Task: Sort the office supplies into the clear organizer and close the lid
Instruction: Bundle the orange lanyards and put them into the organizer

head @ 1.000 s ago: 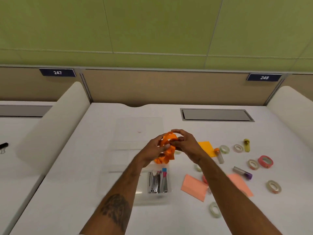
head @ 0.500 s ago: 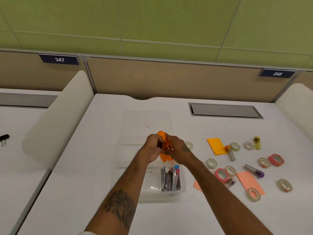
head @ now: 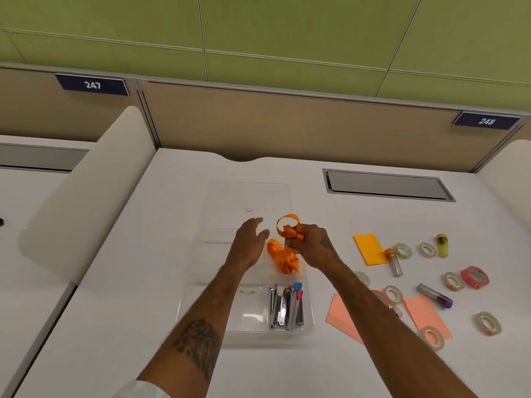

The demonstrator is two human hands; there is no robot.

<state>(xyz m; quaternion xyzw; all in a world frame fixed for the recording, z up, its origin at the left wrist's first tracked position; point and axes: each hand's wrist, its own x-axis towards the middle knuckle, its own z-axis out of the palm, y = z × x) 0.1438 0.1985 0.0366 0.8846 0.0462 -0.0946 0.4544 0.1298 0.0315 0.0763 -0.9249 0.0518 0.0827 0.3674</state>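
Note:
A clear organizer (head: 247,331) lies open on the white desk, its lid (head: 247,196) folded flat behind it. Several staplers (head: 286,307) fill its near right compartment. My right hand (head: 311,248) is shut on an orange ribbon (head: 283,255), which loops above my fingers and hangs in folds into a middle compartment. Just left of the ribbon, my left hand (head: 248,245) hovers with fingers spread and holds nothing. To the right lie tape rolls (head: 452,281), sticky notes (head: 369,248) and small tubes (head: 434,295).
A pink tape roll (head: 474,277) and peach notes (head: 426,317) lie at the right. A grey cable hatch (head: 385,185) is set into the desk behind them. White curved dividers (head: 83,191) flank the desk on both sides.
My left hand has let go of the orange ribbon and opened. The ribbon has come down and to the right, with its folds now in the organizer; the camera has tilted down and left.

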